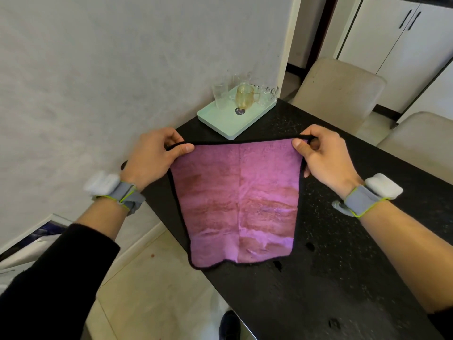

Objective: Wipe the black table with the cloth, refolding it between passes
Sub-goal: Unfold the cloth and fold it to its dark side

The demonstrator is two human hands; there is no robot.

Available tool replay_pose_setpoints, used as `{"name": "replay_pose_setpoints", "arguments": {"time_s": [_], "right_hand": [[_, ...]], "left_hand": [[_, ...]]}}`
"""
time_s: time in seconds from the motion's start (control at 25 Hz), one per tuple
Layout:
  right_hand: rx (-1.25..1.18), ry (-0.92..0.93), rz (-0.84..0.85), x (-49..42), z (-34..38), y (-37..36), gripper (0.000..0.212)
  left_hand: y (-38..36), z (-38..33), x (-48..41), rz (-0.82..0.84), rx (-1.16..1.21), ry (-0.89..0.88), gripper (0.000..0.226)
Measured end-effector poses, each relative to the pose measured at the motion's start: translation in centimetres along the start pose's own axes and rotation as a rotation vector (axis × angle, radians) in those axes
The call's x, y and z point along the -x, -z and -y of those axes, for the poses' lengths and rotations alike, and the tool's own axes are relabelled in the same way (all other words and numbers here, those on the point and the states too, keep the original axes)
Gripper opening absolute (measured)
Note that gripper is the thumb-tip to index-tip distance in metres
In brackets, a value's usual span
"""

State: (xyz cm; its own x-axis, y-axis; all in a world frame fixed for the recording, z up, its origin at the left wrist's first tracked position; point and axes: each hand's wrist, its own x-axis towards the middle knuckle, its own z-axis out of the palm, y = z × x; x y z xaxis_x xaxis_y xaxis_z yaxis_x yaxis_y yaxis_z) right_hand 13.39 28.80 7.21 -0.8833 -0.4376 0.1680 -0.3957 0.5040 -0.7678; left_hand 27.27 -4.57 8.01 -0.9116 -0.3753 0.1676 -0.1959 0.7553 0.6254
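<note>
Between the two grips, the cloth (237, 204) is held spread and hanging, one upper corner pinched by thumb and fingers in the left grip (157, 155), the other likewise in the right grip (323, 155). Below the grips, its lower hem hangs at the edge of the black counter (343, 266); contact cannot be confirmed. Brown soiling is noted in bands across the pink face. Beyond the grips, a green tray (220, 126) of glassware (245, 95) stands on the counter. Risks are judged thus: were the stained face folded outward, dirt would be smeared back; a pass carried too far forward could strike the tray; a loosened pinch would drop the cloth to the floor.
</note>
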Motion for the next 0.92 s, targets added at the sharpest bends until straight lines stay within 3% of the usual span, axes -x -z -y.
{"name": "replay_pose_setpoints", "arguments": {"time_s": [0.12, 0.28, 0.36, 0.6, 0.84, 0.92], "right_hand": [[0.079, -0.077, 0.029, -2.4, -3.3, -2.9, 0.006], [-0.097, -0.219, 0.051, -3.8, -7.7, -6.7, 0.007], [-0.039, -0.208, 0.088, -3.1, -10.1, -7.8, 0.005], [0.130, -0.127, 0.428, 4.2, -16.0, -10.0, 0.024], [0.291, -0.031, 0.547, 7.8, -19.1, -10.9, 0.018], [0.311, -0.008, 0.586, 8.1, -19.1, -11.1, 0.015]], "left_hand": [[-3.6, 3.5, -2.5, 0.083, -0.127, 0.013, 0.028], [-7.8, 7.0, -3.1, 0.135, -0.275, -0.003, 0.023], [-9.2, 8.4, -2.1, 0.259, -0.253, -0.054, 0.020], [-13.9, 12.5, 3.4, 0.667, -0.225, -0.035, 0.015], [-16.6, 14.1, 7.0, 0.785, -0.245, 0.039, 0.014], [-16.8, 14.4, 7.5, 0.813, -0.222, 0.122, 0.025]]}}
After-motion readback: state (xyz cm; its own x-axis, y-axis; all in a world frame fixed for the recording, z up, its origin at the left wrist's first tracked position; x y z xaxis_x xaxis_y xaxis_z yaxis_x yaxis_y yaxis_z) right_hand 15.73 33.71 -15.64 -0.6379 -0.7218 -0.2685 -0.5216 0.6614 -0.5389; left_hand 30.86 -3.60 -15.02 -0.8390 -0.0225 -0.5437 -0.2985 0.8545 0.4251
